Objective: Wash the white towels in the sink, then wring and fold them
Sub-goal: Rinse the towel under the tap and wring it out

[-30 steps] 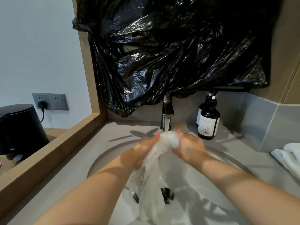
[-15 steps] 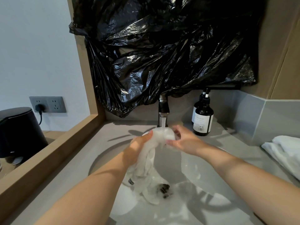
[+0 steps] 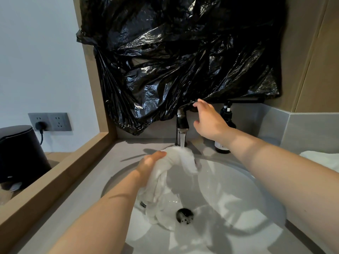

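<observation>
Setting: grey countertop [image 3: 73,198] around a white sink basin [image 3: 238,189], a wooden ledge [image 3: 55,175] along its left, and a black plastic bag [image 3: 174,61] hung over the wall behind.
Water: runs from the faucet [image 3: 181,121] onto the top of the wet towel [image 3: 181,158].
Towel: bunched near the basin's back rim; the rest hangs into the basin, its lower end beside the drain [image 3: 184,215].
Left hand [image 3: 150,165]: clenched around the towel's upper part, thumb on top.
Right hand [image 3: 209,120]: grasps nothing, fingers spread and loose, raised just right of the faucet head; fingertips at the bag's lower edge, contact unclear.
Right side: dark pump bottle [image 3: 222,147] behind the wrist; dry white towels [image 3: 322,158] on the counter.
Left side: wall sockets [image 3: 49,121] with one plug in, black appliance [image 3: 20,153] below.
</observation>
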### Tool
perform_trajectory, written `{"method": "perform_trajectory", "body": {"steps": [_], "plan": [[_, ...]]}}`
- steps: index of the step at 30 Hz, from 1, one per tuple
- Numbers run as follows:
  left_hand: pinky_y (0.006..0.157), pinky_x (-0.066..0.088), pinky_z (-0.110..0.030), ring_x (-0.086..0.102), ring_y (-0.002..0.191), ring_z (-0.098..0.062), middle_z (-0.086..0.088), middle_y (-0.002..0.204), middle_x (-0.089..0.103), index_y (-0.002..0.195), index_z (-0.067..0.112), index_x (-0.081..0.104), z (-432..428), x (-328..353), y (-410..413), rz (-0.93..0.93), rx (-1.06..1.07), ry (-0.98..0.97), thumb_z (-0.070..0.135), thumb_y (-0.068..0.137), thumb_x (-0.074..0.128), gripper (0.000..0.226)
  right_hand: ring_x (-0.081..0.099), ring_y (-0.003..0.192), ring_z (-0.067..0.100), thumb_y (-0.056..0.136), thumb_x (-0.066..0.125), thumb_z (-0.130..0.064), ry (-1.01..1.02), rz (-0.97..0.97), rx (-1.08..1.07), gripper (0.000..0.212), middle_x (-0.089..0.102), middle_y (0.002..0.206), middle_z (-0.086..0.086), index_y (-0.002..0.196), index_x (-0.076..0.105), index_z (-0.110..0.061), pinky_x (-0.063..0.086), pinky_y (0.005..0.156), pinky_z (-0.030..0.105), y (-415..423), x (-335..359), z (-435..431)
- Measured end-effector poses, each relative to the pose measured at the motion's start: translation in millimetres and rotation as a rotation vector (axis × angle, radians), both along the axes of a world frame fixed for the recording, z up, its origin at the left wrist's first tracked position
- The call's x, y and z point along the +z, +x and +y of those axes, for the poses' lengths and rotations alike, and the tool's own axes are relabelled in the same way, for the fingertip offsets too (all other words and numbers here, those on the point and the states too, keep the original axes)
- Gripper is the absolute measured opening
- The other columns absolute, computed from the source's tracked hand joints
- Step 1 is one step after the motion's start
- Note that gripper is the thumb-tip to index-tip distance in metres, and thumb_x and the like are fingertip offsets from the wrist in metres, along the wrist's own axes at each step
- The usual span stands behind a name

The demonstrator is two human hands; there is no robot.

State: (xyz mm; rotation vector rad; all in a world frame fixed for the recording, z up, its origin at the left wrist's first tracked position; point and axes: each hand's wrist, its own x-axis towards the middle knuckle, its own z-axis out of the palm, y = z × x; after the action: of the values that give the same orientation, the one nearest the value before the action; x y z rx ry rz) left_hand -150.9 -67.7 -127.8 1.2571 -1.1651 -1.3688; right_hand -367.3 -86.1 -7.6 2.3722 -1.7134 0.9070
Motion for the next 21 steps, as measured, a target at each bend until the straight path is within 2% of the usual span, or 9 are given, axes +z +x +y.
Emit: {"method": "perform_trajectory", "body": {"steps": [2,4,5,8,11,13,15,18,21], "plan": [[0.094,0.051,-0.055,0.067,0.083,-0.038,-0.025,0.09,0.071,0.106,0.0,0.071,-6.0,-2.7,6.3,0.012,0.012,-0.007,0.054,0.054,0.075,0.074,0.022,0.145,0.02,0.094,0.051,-0.01,-0.003,0.01,-0.002,0.058,0.012,0.161,0.002,0.148,0.028,-0.013,0.041,0.089,0.03,-0.2,3.7,-0.2],[0.096,0.05,-0.056,0.068,0.086,-0.04,-0.025,0.09,0.072,0.102,0.003,0.072,-8.9,-4.0,10.1,0.016,0.015,-0.003,0.057,0.047,0.074,0.077,0.031,0.14,0.021,0.094,0.051,-0.01,-0.011,0.013,0.01,0.06,0.013,0.161,0.002,0.149,0.027,-0.013,0.039,0.085,0.029,1.5,7.6,1.3],[0.096,0.05,-0.056,0.069,0.086,-0.04,-0.024,0.089,0.073,0.101,0.004,0.073,-9.9,-4.4,11.2,0.01,0.017,-0.004,0.058,0.047,0.073,0.076,0.029,0.141,0.021,0.094,0.051,-0.01,-0.013,0.029,0.019,0.061,0.014,0.161,0.002,0.149,0.027,-0.013,0.04,0.089,0.03,3.1,9.5,2.0],[0.096,0.05,-0.056,0.068,0.087,-0.039,-0.023,0.089,0.073,0.103,0.005,0.072,-9.0,-4.0,10.2,-0.026,-0.008,-0.024,0.059,0.051,0.072,0.074,0.011,0.148,0.018,0.094,0.051,-0.011,-0.002,0.088,0.015,0.056,0.017,0.16,0.005,0.146,0.032,-0.011,0.037,0.107,0.038,7.2,14.0,1.3],[0.094,0.05,-0.049,0.069,0.09,-0.038,-0.02,0.093,0.073,0.106,0.006,0.072,-7.1,-1.0,9.0,-0.058,-0.031,-0.009,0.06,0.051,0.072,0.077,0.009,0.148,0.019,0.095,0.051,-0.014,0.011,0.124,-0.006,0.044,0.019,0.159,0.006,0.138,0.042,-0.01,0.035,0.106,0.038,9.2,17.3,0.5],[0.098,0.05,-0.05,0.069,0.095,-0.039,-0.021,0.099,0.073,0.108,0.004,0.071,-4.8,0.3,5.8,-0.048,-0.064,0.008,0.059,0.053,0.077,0.078,0.009,0.148,0.019,0.095,0.051,-0.014,0.026,0.145,-0.011,0.038,0.018,0.159,0.006,0.133,0.045,-0.01,0.036,0.105,0.038,9.4,17.8,1.3],[0.099,0.05,-0.05,0.07,0.097,-0.036,-0.018,0.101,0.074,0.109,0.003,0.07,-3.6,-0.5,-1.1,-0.054,-0.048,-0.009,0.056,0.063,0.079,0.07,0.008,0.148,0.018,0.096,0.05,-0.015,0.044,0.17,-0.017,0.026,0.016,0.16,0.006,0.122,0.051,-0.011,0.037,0.104,0.039,9.4,18.7,2.5],[0.098,0.051,-0.044,0.069,0.099,-0.03,-0.008,0.101,0.074,0.104,0.01,0.071,-2.1,-2.3,-21.1,-0.095,0.062,-0.068,0.057,0.074,0.075,0.056,0.006,0.148,0.019,0.096,0.049,-0.019,0.074,0.223,-0.036,0.007,0.012,0.161,0.007,0.098,0.055,-0.014,0.036,0.106,0.041,8.8,19.6,3.9],[0.1,0.048,-0.042,0.065,0.101,-0.028,-0.008,0.107,0.069,0.097,0.01,0.071,2.7,1.5,-40.8,-0.172,0.039,-0.076,0.071,0.073,0.066,0.066,0.007,0.149,0.021,0.096,0.05,-0.02,0.098,0.268,-0.028,0.012,0.007,0.162,0.008,0.086,0.053,-0.016,0.03,0.111,0.041,7.7,20.9,4.8]]}}
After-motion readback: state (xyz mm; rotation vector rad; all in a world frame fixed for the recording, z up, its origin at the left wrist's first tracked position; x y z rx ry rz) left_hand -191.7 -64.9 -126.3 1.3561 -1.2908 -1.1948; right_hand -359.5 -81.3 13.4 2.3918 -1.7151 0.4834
